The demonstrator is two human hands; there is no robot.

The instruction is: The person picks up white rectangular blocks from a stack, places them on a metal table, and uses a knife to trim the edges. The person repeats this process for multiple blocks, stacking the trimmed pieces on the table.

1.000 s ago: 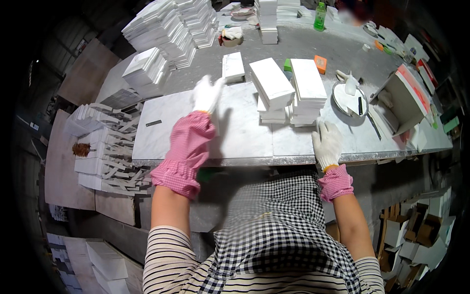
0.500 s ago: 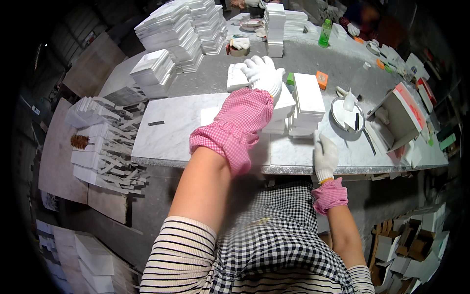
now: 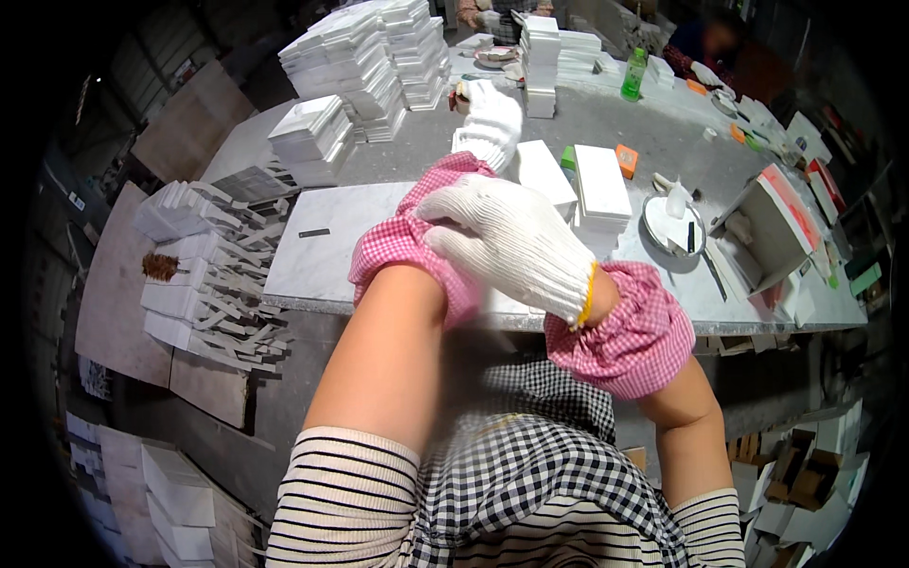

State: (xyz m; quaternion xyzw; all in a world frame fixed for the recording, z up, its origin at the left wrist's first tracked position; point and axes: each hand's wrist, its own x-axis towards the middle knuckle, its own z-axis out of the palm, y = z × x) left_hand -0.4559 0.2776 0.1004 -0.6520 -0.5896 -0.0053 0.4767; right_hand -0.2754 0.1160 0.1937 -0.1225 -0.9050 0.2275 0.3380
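Note:
My left hand (image 3: pixel 490 118), in a white knit glove, is stretched far over the table beside a brown roll of tape (image 3: pixel 460 97). Its fingers are largely hidden, so their grip cannot be made out. Closer to me, my gloved right hand (image 3: pixel 516 237) crosses over the left forearm. Its fingers curl onto the pink checked oversleeve (image 3: pixel 421 204) there. Just beyond the right hand stand two stacks of white tiles, a left stack (image 3: pixel 546 178) and a right stack (image 3: pixel 602 182).
Tall tile piles (image 3: pixel 346 62) rise at the back left. A green bottle (image 3: pixel 633 74), an orange box (image 3: pixel 626 161), a round dish (image 3: pixel 663 222) and an open carton (image 3: pixel 772 227) stand to the right. A small dark strip (image 3: pixel 314 233) lies on the white slab (image 3: pixel 331 265). Across the table another person (image 3: pixel 705 57) sits.
My left hand has reached farther away, from near the tile stacks to the tape roll. The right hand has left the table's front edge and come up onto the left oversleeve.

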